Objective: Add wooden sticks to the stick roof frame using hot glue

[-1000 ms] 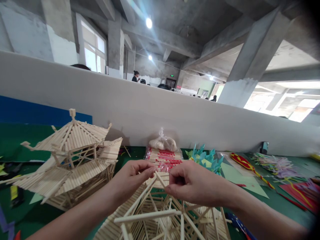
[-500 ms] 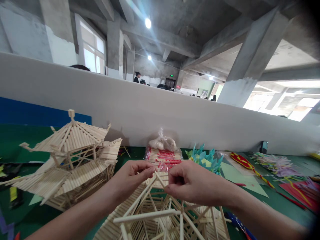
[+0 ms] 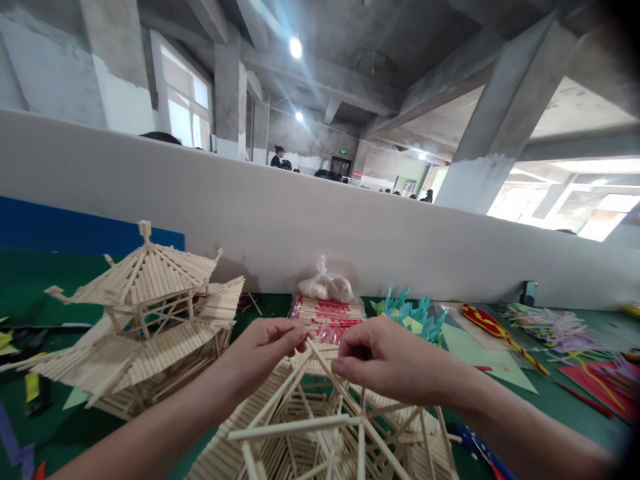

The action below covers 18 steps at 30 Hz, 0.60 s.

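A wooden stick framework (image 3: 300,427) stands before me, its thin round sticks joined into an open roof frame with slatted lower roofs. My left hand (image 3: 280,337) is closed in a pinch at the upper end of a slanting wooden stick (image 3: 320,353), where two sticks meet in a peak. Lower on that same stick, the curled fingers and thumb of my right hand (image 3: 370,353) close at its side; the palm side is partly hidden. To the left stands a pavilion model (image 3: 150,313) of the same sticks, with a pointed roof and upturned corners.
Behind my hands lie a bag of sticks (image 3: 327,312) and a tied clear bag (image 3: 325,288). Teal paper leaves (image 3: 413,313), a red and yellow ornament (image 3: 483,323) and paper strips (image 3: 550,333) sit to the right. A white partition (image 3: 260,220) runs behind the green table.
The right hand has shifted very slightly right along the slanting stick. A long stick's right end in the frame now meets the joint. The left hand stays nearly in place.
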Tool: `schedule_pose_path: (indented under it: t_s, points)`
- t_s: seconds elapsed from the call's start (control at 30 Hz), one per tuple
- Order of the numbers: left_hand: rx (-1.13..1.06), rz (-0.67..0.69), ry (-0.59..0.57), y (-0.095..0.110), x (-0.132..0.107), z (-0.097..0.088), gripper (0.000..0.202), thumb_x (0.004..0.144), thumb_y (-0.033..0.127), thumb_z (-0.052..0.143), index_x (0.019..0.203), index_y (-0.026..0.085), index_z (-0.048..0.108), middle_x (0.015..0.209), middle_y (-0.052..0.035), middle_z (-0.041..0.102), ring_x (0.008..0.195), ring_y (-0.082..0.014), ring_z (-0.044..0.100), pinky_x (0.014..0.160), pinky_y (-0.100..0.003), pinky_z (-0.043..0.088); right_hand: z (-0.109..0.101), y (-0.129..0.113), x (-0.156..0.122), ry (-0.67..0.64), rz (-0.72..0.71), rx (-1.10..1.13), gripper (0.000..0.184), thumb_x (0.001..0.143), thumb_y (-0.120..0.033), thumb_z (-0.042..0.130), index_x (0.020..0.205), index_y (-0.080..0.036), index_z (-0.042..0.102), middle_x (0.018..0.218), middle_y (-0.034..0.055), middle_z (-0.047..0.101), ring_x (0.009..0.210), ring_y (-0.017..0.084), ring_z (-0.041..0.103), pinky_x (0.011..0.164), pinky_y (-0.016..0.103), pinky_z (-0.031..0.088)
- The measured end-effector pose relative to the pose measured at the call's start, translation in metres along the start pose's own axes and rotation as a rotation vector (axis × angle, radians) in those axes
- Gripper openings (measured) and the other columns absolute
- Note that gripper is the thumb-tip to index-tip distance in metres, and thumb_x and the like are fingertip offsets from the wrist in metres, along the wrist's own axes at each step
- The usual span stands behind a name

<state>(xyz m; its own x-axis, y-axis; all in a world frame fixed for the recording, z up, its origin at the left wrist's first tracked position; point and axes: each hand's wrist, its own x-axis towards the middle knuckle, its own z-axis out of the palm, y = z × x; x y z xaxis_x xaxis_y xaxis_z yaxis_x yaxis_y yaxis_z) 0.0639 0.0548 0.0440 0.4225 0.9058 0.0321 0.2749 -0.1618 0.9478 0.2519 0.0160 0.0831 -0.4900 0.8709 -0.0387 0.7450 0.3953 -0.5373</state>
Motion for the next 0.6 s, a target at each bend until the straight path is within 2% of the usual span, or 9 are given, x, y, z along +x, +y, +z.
schedule_pose_path:
  t_s: [0.1, 0.2, 0.27, 0.4, 0.6]
  points:
    - [0.011, 0.006, -0.032, -0.0033, -0.0005, 0.0004, 0.030, 0.075, 0.041, 0.049, 0.065, 0.015, 0.060, 0.062, 0.0009, 0.054, 0.066, -0.0152, 0.047, 0.062, -0.024, 0.035, 0.0009, -0.0010, -0.0013, -0.012, 0.002, 0.031, 0.016, 0.076, -0.022, 0.047, 0.060, -0.019, 0.046, 0.053, -0.0067, 0.040, 0.049, 0.006, 0.037, 0.043, 0.020, 0.027]
    - [0.030, 0.023, -0.074, -0.0071, -0.0027, -0.0017, 0.026, 0.075, 0.039, 0.051, 0.080, 0.016, 0.062, 0.073, -0.0010, 0.059, 0.074, -0.0169, 0.051, 0.068, -0.026, 0.038, 0.0010, -0.0020, -0.0018, -0.022, 0.000, 0.040, 0.016, 0.076, -0.022, 0.048, 0.060, -0.019, 0.046, 0.052, -0.0067, 0.040, 0.048, 0.006, 0.036, 0.042, 0.020, 0.026]
    - [0.054, 0.047, -0.104, -0.0092, -0.0033, -0.0037, 0.025, 0.075, 0.038, 0.053, 0.086, 0.017, 0.061, 0.076, -0.0008, 0.059, 0.074, -0.0163, 0.051, 0.066, -0.025, 0.038, 0.0012, -0.0021, -0.0014, -0.026, -0.001, 0.038, 0.016, 0.075, -0.022, 0.048, 0.059, -0.019, 0.046, 0.052, -0.0068, 0.039, 0.047, 0.006, 0.036, 0.042, 0.019, 0.026]
    - [0.114, 0.093, -0.148, -0.0092, -0.0016, -0.0057, 0.024, 0.073, 0.036, 0.054, 0.082, 0.016, 0.061, 0.069, 0.0017, 0.052, 0.060, -0.0119, 0.042, 0.054, -0.022, 0.032, 0.0030, -0.0007, 0.0001, -0.021, -0.003, 0.025, 0.015, 0.074, -0.020, 0.048, 0.059, -0.019, 0.046, 0.051, -0.0069, 0.040, 0.047, 0.006, 0.036, 0.042, 0.019, 0.026]
    - [0.163, 0.128, -0.177, -0.0059, 0.0001, -0.0048, 0.022, 0.075, 0.033, 0.050, 0.076, 0.014, 0.061, 0.067, 0.0024, 0.050, 0.057, -0.0099, 0.036, 0.051, -0.021, 0.028, 0.0056, 0.0001, -0.0004, -0.016, 0.008, 0.016, 0.016, 0.073, -0.020, 0.049, 0.058, -0.019, 0.045, 0.050, -0.0072, 0.040, 0.047, 0.006, 0.036, 0.041, 0.019, 0.026]
